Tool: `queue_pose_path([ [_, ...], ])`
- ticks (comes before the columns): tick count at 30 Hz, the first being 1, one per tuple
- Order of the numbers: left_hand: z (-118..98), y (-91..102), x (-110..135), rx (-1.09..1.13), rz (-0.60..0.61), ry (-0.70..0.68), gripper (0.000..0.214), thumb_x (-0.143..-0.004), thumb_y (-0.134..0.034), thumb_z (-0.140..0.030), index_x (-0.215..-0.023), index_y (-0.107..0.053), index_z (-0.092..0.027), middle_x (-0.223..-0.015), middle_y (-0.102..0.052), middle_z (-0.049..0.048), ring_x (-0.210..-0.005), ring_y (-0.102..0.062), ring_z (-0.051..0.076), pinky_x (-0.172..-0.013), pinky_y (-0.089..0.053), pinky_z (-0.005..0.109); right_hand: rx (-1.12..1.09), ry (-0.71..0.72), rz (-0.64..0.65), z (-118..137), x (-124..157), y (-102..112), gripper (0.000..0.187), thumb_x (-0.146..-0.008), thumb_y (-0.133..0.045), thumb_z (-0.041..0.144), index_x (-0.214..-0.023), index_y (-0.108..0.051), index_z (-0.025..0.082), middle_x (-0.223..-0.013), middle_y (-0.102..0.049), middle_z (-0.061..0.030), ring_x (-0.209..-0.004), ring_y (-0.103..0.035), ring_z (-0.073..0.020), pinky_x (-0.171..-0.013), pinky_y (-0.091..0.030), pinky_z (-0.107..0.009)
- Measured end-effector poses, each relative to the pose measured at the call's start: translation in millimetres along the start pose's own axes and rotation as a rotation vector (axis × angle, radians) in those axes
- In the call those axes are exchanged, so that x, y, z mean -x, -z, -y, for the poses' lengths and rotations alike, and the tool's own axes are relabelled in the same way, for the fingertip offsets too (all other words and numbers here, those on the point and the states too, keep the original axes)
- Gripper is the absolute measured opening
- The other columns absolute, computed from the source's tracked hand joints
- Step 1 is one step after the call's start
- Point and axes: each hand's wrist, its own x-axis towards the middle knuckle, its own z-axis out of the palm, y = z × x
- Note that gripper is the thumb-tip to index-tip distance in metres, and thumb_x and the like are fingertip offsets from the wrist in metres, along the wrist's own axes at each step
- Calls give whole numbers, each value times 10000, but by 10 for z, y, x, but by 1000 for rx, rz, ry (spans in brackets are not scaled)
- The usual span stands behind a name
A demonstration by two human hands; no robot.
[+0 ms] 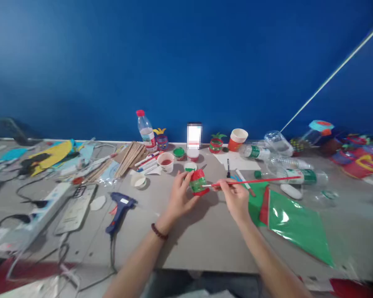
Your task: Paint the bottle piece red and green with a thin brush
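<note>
My left hand (178, 196), with a dark bead bracelet at the wrist, is closed around a small cup (198, 182) painted red and green, which is tilted. In my right hand (236, 198) is a paintbrush (257, 181) with a long red handle, pinched near its lower end. The brush tip meets the painted side of the cup. Just behind the cup stands a small open pot of green paint (190, 166), partly hidden by my left hand. A paper cup of reddish water (165, 162) is to its left.
To the left lie a blue glue gun (120, 211), a power strip (40, 215) with cables, and wooden sticks (130, 159). At right are green sheets (298, 223) and several plastic bottles (309, 176). A lit phone (194, 135) leans by the blue wall.
</note>
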Motion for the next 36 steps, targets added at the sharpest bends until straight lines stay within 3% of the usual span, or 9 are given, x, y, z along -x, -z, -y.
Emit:
queue_pose_path([
  [9, -78, 79, -63, -39, 4, 30, 736, -880, -642, -360, -1509, -274, -253, -1349, -486, 151, -1266, -501, 314, -1127, -356, 585, 149, 79, -69, -74, -94, 146, 357, -791, -699, 541, -763, -702, 185, -671, -766, -74, -624, -748, -245, -649, -623, -346],
  [14, -113, 110, -82, -11, 4, 73, 726, -863, -662, -342, -1489, -309, -240, -1345, -477, 152, -1280, -486, 310, -1123, -365, 568, 64, 75, -145, 16, -114, 141, 363, -755, -725, 543, -740, -681, 183, -645, -760, -68, -579, -739, -242, -619, -626, -348],
  [22, -116, 95, -92, -41, -17, 75, 681, -871, -645, -345, -1468, -338, -235, -1307, -510, 153, -1234, -525, 303, -1066, -429, 533, 34, 56, 25, -48, 20, 46, 321, -803, -701, 500, -757, -711, 183, -672, -766, -65, -607, -745, -231, -622, -626, -336],
  [29, -105, 99, -83, -54, -14, 83, 741, -829, -697, -332, -1467, -331, -238, -1309, -547, 140, -1216, -533, 301, -1095, -386, 550, 176, 126, -44, -74, -44, 128, 311, -820, -692, 488, -763, -713, 184, -682, -768, -73, -629, -746, -236, -648, -616, -333],
  [33, -105, 114, -85, 3, -52, 129, 727, -797, -753, -387, -1415, -407, -223, -1290, -584, 135, -1160, -547, 294, -994, -470, 485, 89, 99, -117, 15, -59, 100, 330, -788, -704, 513, -729, -689, 188, -633, -754, -64, -569, -732, -236, -605, -619, -344],
  [36, -112, 103, -88, -20, -60, 97, 778, -770, -782, -447, -1421, -417, -228, -1278, -607, 133, -1124, -558, 294, -975, -465, 475, 15, 62, -82, 53, -19, 34, 314, -788, -701, 498, -726, -687, 190, -626, -752, -55, -554, -727, -226, -593, -621, -337],
])
